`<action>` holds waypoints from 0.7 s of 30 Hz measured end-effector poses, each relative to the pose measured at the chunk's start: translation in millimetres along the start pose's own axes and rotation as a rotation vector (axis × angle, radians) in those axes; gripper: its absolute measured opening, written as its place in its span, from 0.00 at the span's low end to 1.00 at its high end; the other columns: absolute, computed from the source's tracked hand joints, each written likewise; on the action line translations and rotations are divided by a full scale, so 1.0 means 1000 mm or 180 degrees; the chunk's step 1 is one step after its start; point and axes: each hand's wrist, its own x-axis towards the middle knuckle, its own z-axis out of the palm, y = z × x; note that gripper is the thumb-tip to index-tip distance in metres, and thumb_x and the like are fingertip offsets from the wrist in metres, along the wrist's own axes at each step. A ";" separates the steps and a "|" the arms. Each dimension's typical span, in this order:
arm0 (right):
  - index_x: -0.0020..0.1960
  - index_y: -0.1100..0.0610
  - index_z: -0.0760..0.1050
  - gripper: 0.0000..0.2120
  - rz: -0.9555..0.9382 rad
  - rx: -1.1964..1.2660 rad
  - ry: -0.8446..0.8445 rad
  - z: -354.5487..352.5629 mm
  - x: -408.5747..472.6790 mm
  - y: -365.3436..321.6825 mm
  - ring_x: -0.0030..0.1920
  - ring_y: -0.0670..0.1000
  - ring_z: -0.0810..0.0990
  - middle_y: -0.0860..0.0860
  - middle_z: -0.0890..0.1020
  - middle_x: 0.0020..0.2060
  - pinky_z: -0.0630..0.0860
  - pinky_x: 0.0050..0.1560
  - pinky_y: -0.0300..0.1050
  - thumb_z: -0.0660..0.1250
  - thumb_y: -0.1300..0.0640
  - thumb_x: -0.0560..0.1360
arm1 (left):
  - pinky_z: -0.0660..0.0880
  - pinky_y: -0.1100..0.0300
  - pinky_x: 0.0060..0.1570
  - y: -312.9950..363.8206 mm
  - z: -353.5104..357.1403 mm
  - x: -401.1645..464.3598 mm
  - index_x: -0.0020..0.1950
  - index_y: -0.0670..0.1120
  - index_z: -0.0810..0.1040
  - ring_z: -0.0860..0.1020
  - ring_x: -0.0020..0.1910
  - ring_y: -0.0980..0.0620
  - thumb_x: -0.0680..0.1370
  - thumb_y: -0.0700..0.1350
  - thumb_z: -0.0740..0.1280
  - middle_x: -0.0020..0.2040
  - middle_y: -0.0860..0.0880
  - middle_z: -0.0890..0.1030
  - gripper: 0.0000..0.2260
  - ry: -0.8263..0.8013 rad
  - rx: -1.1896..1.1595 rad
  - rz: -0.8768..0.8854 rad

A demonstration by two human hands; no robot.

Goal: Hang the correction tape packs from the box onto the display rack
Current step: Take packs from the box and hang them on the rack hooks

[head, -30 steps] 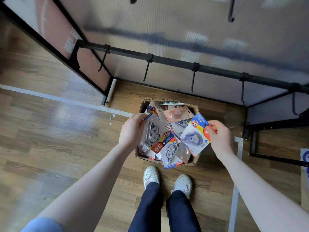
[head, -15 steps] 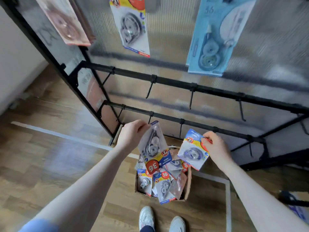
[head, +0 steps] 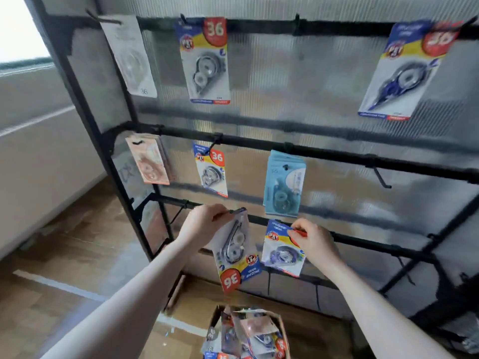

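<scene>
Left hand (head: 201, 224), lower centre-left, pinches grey pack (head: 234, 251) by one end, pack hanging upside down, "36" at bottom. Right hand (head: 315, 240), lower centre-right, pinches blue pack (head: 281, 251) at top corner, upright. Both in front of display rack (head: 337, 151) lower rail. Box (head: 283, 330) of packs at bottom centre on floor.
</scene>
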 end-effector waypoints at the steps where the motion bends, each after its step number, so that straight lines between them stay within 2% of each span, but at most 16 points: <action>1: 0.42 0.53 0.75 0.03 -0.0098 0.0003 0.0009 -0.007 0.001 -0.007 0.40 0.51 0.78 0.50 0.81 0.38 0.71 0.40 0.45 0.68 0.57 0.74 | 0.65 0.60 0.34 0.006 -0.008 0.002 0.44 0.44 0.81 0.74 0.37 0.51 0.75 0.51 0.67 0.38 0.49 0.80 0.10 0.0017 0.0039 0.0043; 4: 0.41 0.55 0.76 0.03 -0.0308 0.0005 0.0025 -0.030 0.005 -0.028 0.40 0.50 0.80 0.48 0.82 0.37 0.74 0.40 0.47 0.68 0.57 0.74 | 0.66 0.63 0.33 0.022 -0.033 0.010 0.43 0.44 0.81 0.75 0.37 0.51 0.75 0.49 0.68 0.38 0.49 0.80 0.09 0.0032 0.0116 0.0144; 6: 0.41 0.55 0.77 0.03 -0.0416 0.0005 0.0108 -0.044 0.008 -0.043 0.39 0.48 0.79 0.48 0.82 0.36 0.74 0.39 0.46 0.68 0.57 0.74 | 0.67 0.62 0.33 0.032 -0.050 0.013 0.43 0.44 0.81 0.75 0.37 0.51 0.75 0.49 0.69 0.36 0.50 0.79 0.08 0.0068 0.0151 0.0167; 8: 0.40 0.56 0.78 0.03 -0.0549 -0.0018 0.0248 -0.057 0.011 -0.057 0.38 0.49 0.79 0.49 0.82 0.36 0.72 0.38 0.44 0.69 0.58 0.73 | 0.67 0.62 0.33 0.040 -0.066 0.014 0.42 0.44 0.81 0.74 0.35 0.52 0.74 0.48 0.69 0.34 0.51 0.77 0.08 0.0166 0.0179 0.0245; 11: 0.41 0.57 0.80 0.03 -0.0642 0.0003 0.0397 -0.073 0.014 -0.075 0.41 0.51 0.80 0.50 0.83 0.38 0.74 0.42 0.45 0.70 0.58 0.72 | 0.66 0.66 0.33 0.046 -0.089 0.015 0.43 0.44 0.81 0.73 0.36 0.53 0.75 0.47 0.68 0.35 0.54 0.76 0.06 0.0322 0.0180 0.0302; 16: 0.43 0.56 0.80 0.01 -0.0836 0.0087 0.0567 -0.081 0.029 -0.105 0.43 0.49 0.80 0.47 0.82 0.39 0.74 0.43 0.43 0.70 0.58 0.72 | 0.69 0.60 0.37 0.035 -0.121 0.025 0.44 0.44 0.81 0.75 0.39 0.51 0.76 0.46 0.68 0.39 0.50 0.79 0.06 0.0522 0.0104 0.0346; 21: 0.42 0.55 0.77 0.02 -0.0918 0.0179 0.0707 -0.078 0.054 -0.140 0.41 0.48 0.79 0.48 0.81 0.39 0.72 0.38 0.41 0.68 0.58 0.74 | 0.69 0.59 0.38 0.018 -0.148 0.050 0.46 0.44 0.80 0.75 0.41 0.49 0.76 0.44 0.67 0.39 0.50 0.78 0.05 0.0720 -0.0030 0.0432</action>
